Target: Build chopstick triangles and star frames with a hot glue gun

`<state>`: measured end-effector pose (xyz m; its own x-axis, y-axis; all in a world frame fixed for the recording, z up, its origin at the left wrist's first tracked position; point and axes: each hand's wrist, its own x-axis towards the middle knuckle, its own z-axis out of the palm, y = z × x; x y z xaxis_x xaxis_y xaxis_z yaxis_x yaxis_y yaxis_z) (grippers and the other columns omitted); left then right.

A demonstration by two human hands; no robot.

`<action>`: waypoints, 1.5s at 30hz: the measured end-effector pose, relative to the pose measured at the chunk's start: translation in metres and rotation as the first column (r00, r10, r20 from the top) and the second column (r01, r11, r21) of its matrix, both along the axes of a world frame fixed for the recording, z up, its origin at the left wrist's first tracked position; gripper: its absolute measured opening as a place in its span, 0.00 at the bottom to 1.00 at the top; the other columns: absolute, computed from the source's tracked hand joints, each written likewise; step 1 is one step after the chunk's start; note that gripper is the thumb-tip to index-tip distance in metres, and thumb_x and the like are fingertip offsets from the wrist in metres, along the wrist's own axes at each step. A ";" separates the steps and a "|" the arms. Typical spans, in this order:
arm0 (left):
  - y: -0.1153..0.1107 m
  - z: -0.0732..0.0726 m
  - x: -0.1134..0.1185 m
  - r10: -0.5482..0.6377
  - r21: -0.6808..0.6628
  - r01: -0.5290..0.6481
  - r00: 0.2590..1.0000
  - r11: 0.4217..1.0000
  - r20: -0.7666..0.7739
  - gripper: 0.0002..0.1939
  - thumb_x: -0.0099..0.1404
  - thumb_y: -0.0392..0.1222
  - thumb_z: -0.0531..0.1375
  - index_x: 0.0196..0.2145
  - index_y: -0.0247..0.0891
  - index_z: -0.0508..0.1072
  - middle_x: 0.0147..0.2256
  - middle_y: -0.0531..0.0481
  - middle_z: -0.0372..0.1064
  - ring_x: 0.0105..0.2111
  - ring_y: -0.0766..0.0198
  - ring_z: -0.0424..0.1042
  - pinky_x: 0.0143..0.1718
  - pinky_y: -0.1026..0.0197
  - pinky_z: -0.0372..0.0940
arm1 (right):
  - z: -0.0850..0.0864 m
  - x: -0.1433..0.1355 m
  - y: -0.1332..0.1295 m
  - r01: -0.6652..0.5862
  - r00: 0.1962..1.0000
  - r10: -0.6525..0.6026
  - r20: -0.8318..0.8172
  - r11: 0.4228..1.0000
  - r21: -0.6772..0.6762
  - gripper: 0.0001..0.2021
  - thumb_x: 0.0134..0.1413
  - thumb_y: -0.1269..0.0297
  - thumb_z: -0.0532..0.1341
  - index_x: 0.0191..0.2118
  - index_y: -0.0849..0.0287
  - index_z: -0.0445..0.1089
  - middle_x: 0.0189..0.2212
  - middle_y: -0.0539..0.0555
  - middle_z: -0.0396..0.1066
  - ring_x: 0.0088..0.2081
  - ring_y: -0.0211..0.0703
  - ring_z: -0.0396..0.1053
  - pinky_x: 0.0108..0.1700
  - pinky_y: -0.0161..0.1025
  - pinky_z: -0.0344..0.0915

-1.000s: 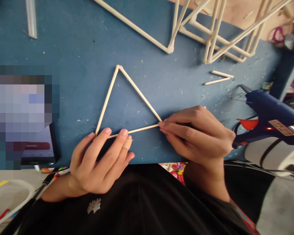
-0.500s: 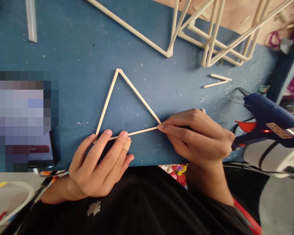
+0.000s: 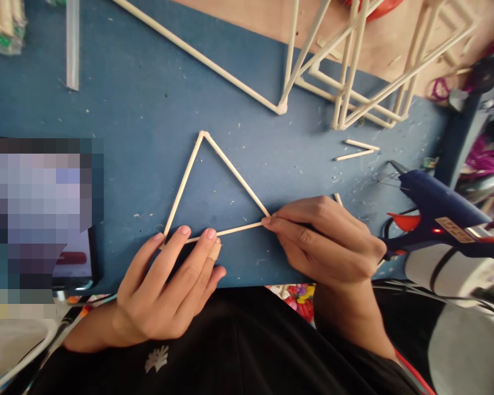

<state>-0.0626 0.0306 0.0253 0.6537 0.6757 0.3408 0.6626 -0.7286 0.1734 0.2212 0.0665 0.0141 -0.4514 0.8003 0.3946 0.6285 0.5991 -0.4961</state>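
A triangle of thin pale sticks lies flat on the blue mat, its tip pointing away from me. My left hand rests with spread fingers on the bottom stick and the lower left corner; a small tan strip wraps one finger. At the lower right corner, my right hand pinches the joint between thumb and fingers. That joint is mostly hidden by the fingertips.
Larger stick frames stand at the upper right. Two short sticks lie below them. A blue glue gun with a lit red light is right of my right hand. A phone, partly pixelated, lies left; a clear glue stick is upper left.
The whole view has shifted slightly, so things on the mat appear lower. Both hands keep their places on the triangle.
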 end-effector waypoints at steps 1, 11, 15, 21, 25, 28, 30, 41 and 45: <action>0.000 0.000 0.000 -0.004 0.006 0.004 1.000 1.000 0.001 0.22 0.72 0.44 0.72 0.56 0.25 0.83 0.53 0.49 0.85 0.45 0.46 0.85 0.47 0.45 0.74 | 0.000 0.000 0.001 -0.003 1.000 0.003 -0.020 1.000 -0.004 0.12 0.60 0.82 0.71 0.43 0.58 0.82 0.35 0.53 0.83 0.34 0.42 0.80 0.34 0.41 0.77; 0.001 -0.003 0.000 -0.006 0.019 0.006 1.000 1.000 0.020 0.24 0.71 0.46 0.73 0.57 0.23 0.83 0.53 0.48 0.85 0.45 0.44 0.85 0.45 0.44 0.74 | 0.000 0.002 -0.001 0.099 0.976 -0.132 -0.173 0.978 -0.184 0.29 0.54 0.79 0.76 0.61 0.53 0.78 0.37 0.50 0.87 0.32 0.43 0.82 0.35 0.41 0.82; 0.000 -0.003 0.001 -0.014 0.025 0.013 1.000 1.000 0.013 0.25 0.72 0.47 0.73 0.58 0.23 0.83 0.53 0.47 0.85 0.46 0.44 0.85 0.45 0.44 0.75 | -0.001 -0.001 -0.003 0.123 0.980 -0.141 -0.141 0.983 -0.134 0.21 0.55 0.78 0.76 0.52 0.52 0.81 0.36 0.50 0.86 0.31 0.44 0.83 0.33 0.41 0.81; -0.003 -0.004 0.001 -0.007 0.031 0.008 1.000 0.999 -0.014 0.27 0.73 0.47 0.71 0.60 0.23 0.81 0.55 0.46 0.85 0.48 0.44 0.84 0.49 0.45 0.74 | -0.001 -0.004 -0.002 0.135 0.981 -0.144 -0.132 0.988 -0.074 0.17 0.54 0.79 0.76 0.46 0.54 0.81 0.33 0.49 0.85 0.30 0.43 0.82 0.31 0.39 0.79; -0.004 -0.003 -0.001 -0.011 0.028 0.011 1.000 1.000 -0.024 0.28 0.73 0.49 0.71 0.61 0.23 0.81 0.56 0.45 0.84 0.49 0.44 0.83 0.55 0.47 0.73 | 0.001 -0.006 -0.001 0.105 0.988 -0.113 -0.104 0.991 -0.078 0.16 0.57 0.81 0.74 0.47 0.56 0.80 0.35 0.52 0.85 0.32 0.42 0.81 0.35 0.40 0.79; -0.003 -0.001 -0.002 -0.008 0.020 0.009 1.000 1.000 -0.029 0.28 0.73 0.49 0.71 0.61 0.24 0.81 0.56 0.45 0.84 0.49 0.45 0.84 0.58 0.48 0.74 | 0.001 -0.006 0.001 0.078 0.994 -0.085 -0.073 0.993 -0.090 0.16 0.60 0.79 0.72 0.50 0.55 0.79 0.38 0.53 0.85 0.34 0.43 0.81 0.36 0.40 0.80; -0.002 -0.002 -0.002 -0.005 0.026 0.006 1.000 1.000 -0.018 0.26 0.73 0.49 0.71 0.59 0.25 0.83 0.54 0.44 0.85 0.49 0.45 0.84 0.54 0.49 0.76 | 0.001 -0.007 0.001 0.073 0.995 -0.079 -0.057 0.992 -0.101 0.18 0.60 0.79 0.71 0.53 0.56 0.78 0.38 0.53 0.84 0.35 0.43 0.81 0.37 0.41 0.80; -0.002 -0.003 -0.007 0.088 0.017 -0.093 0.974 0.995 0.209 0.25 0.58 0.23 0.76 0.54 0.22 0.82 0.42 0.39 0.87 0.43 0.49 0.86 0.45 0.53 0.83 | -0.002 -0.011 -0.004 0.112 0.978 -0.094 -0.188 0.990 0.085 0.16 0.55 0.81 0.71 0.45 0.56 0.78 0.35 0.51 0.81 0.32 0.42 0.79 0.30 0.40 0.76; -0.008 0.009 -0.011 0.066 0.066 -0.086 0.963 0.994 0.260 0.23 0.57 0.21 0.76 0.50 0.26 0.83 0.41 0.40 0.87 0.38 0.50 0.86 0.39 0.52 0.82 | 0.004 -0.011 -0.005 0.103 0.954 -0.064 -0.293 0.988 0.119 0.15 0.57 0.78 0.69 0.47 0.51 0.79 0.35 0.52 0.81 0.32 0.44 0.79 0.29 0.42 0.77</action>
